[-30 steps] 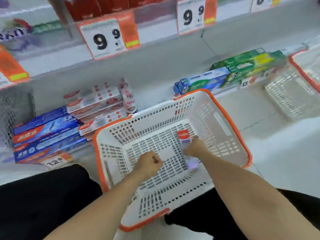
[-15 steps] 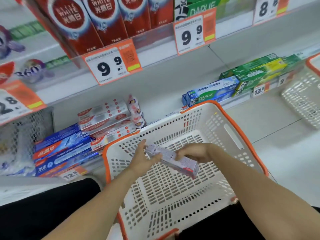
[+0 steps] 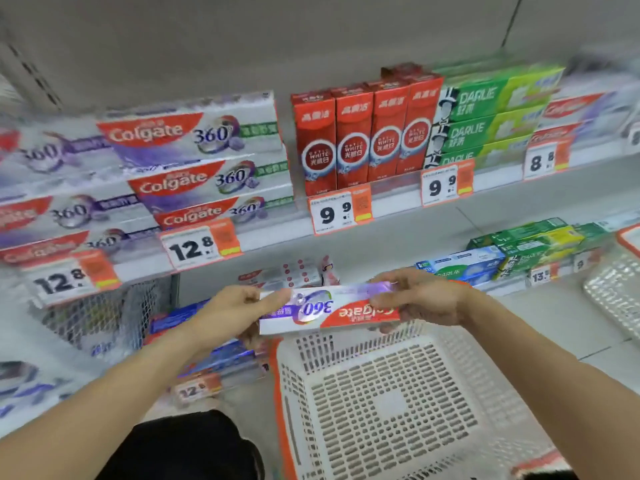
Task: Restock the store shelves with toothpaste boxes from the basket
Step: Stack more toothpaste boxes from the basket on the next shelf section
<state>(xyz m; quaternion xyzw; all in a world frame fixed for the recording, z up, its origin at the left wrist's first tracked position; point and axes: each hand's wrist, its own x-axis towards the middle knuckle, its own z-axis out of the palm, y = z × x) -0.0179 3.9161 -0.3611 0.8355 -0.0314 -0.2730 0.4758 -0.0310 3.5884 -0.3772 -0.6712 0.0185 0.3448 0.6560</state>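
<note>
white toothpaste box point(image 3: 329, 311) gripped endwise by left hand point(image 3: 228, 313) and right hand point(image 3: 420, 301), above basket point(image 3: 346, 344) rim

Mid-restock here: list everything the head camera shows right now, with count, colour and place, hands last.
held toothpaste box: one, white, purple and red, upside down above the basket's far rim
basket: one, white with orange rim, bottom centre, no boxes seen inside
Colgate 360 boxes: several, white and purple, stacked on upper shelf left
red boxes: four in front, upright, upper shelf centre
green Darlie boxes: a stack, upper shelf right
price tags: several, white and orange, on shelf edges
lower-shelf boxes: green and blue at right; blue and white ones at left, blurred
second basket: one, white, right edge
left hand: grips the box's left end
right hand: grips the box's right end
</note>
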